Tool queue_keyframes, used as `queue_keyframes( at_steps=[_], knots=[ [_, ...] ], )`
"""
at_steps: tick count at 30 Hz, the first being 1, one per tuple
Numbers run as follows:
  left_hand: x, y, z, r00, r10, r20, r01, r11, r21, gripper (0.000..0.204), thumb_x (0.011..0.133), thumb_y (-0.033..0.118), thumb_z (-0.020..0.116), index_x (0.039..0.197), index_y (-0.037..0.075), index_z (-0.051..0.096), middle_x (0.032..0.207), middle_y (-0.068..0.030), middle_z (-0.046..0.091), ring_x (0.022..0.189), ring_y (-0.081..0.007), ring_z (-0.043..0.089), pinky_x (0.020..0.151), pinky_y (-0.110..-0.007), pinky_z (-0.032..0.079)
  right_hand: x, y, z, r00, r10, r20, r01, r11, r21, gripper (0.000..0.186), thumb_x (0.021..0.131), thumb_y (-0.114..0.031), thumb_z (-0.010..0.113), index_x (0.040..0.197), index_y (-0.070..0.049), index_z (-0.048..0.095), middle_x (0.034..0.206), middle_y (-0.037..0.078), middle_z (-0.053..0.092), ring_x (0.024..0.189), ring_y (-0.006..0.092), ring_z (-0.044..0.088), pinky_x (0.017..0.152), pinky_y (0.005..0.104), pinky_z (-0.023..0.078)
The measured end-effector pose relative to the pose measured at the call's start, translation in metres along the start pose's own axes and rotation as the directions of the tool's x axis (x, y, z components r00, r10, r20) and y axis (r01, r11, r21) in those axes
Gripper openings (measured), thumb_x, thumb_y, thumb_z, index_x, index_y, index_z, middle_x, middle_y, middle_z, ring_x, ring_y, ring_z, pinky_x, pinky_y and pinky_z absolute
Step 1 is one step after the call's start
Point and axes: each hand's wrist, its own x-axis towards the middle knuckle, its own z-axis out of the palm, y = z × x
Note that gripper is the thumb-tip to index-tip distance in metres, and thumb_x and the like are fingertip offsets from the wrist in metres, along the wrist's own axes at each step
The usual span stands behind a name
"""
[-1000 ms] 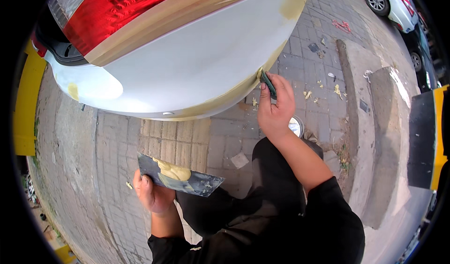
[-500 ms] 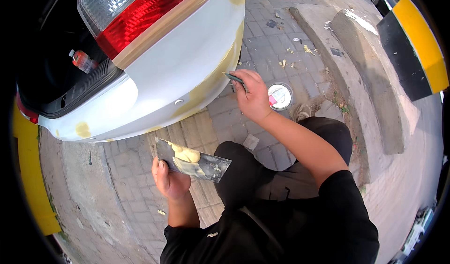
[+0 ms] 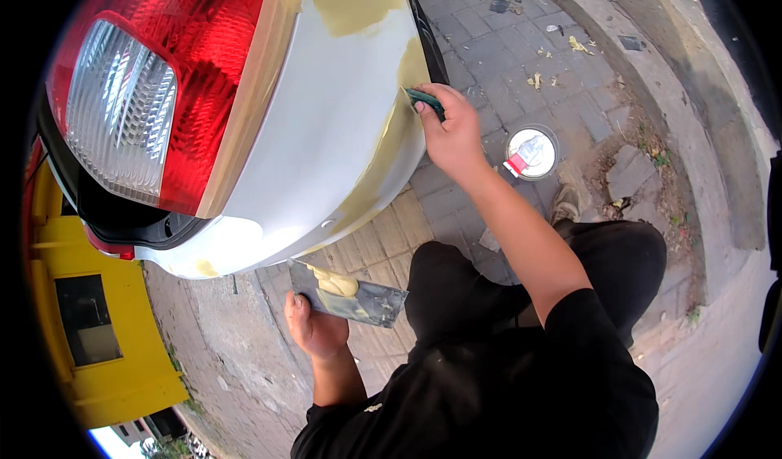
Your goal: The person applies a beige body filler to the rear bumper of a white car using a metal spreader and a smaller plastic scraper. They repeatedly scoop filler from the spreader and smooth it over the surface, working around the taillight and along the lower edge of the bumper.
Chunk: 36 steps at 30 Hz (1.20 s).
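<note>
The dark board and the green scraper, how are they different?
The dark board looks big, while the green scraper looks small. The board is in the left hand, away from the white car; the scraper is in the right hand, right at the car. The board is blackish grey and carries yellow paste; the scraper is dark green. Both are held in bare hands.

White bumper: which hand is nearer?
Right. The right hand is beside the bumper, its green spreader at the yellowish filler; the left hand is below the bumper in the picture, farther off, holding a dark board with putty.
</note>
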Motion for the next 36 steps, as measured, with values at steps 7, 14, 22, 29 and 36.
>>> queue_keyframes(
  at_steps=[7,14,22,29,36],
  knots=[
    [0.013,-0.006,-0.012,0.983,-0.061,0.176,0.063,0.998,-0.008,0.042,0.101,0.024,0.044,0.132,-0.004,0.049,0.135,-0.0192,0.057,0.121,-0.0315,0.058,0.104,-0.045,0.045,-0.006,0.010,0.005,0.995,-0.036,-0.092,0.030,0.997,-0.066,0.019,0.091,-0.004,0.061,0.109,-0.001,0.066,0.107,0.016,0.067,0.102,0.0355,0.062,0.090,0.0397,0.049],
    [0.003,-0.009,-0.014,0.991,-0.070,0.115,0.075,0.996,-0.045,0.042,0.101,0.023,0.044,0.133,-0.004,0.049,0.137,-0.0204,0.056,0.123,-0.0329,0.058,0.104,-0.046,0.046,-0.028,-0.009,0.022,0.984,-0.086,-0.154,0.049,0.972,-0.230,0.020,0.088,-0.002,0.062,0.107,-0.001,0.064,0.107,0.015,0.066,0.100,0.0364,0.060,0.085,0.0426,0.050],
    [0.001,-0.009,-0.007,0.987,-0.029,0.156,0.054,0.986,-0.157,0.040,0.102,0.022,0.043,0.132,-0.003,0.052,0.131,-0.0198,0.061,0.116,-0.0325,0.063,0.101,-0.047,0.050,-0.045,-0.001,0.003,0.995,-0.039,-0.093,0.034,0.998,-0.055,0.017,0.088,-0.002,0.063,0.104,-0.001,0.067,0.101,0.016,0.067,0.096,0.0354,0.063,0.084,0.0399,0.051],
    [-0.011,-0.002,-0.010,0.977,0.026,0.211,-0.002,0.993,-0.115,0.042,0.102,0.021,0.041,0.135,-0.004,0.049,0.134,-0.0196,0.058,0.119,-0.0323,0.061,0.101,-0.046,0.049,0.016,0.011,0.001,0.992,0.117,-0.040,-0.115,0.993,0.039,0.018,0.090,-0.005,0.062,0.107,-0.002,0.068,0.105,0.016,0.068,0.097,0.0332,0.065,0.086,0.0379,0.051],
    [-0.023,0.000,-0.010,0.981,0.048,0.190,-0.028,0.994,-0.103,0.046,0.102,0.022,0.040,0.139,-0.004,0.046,0.139,-0.0185,0.055,0.126,-0.0317,0.056,0.108,-0.047,0.043,-0.010,0.005,0.016,0.998,0.000,-0.070,-0.004,0.999,-0.050,0.019,0.089,-0.003,0.062,0.108,-0.003,0.068,0.107,0.016,0.068,0.101,0.0335,0.063,0.089,0.0384,0.050]
  ],
)
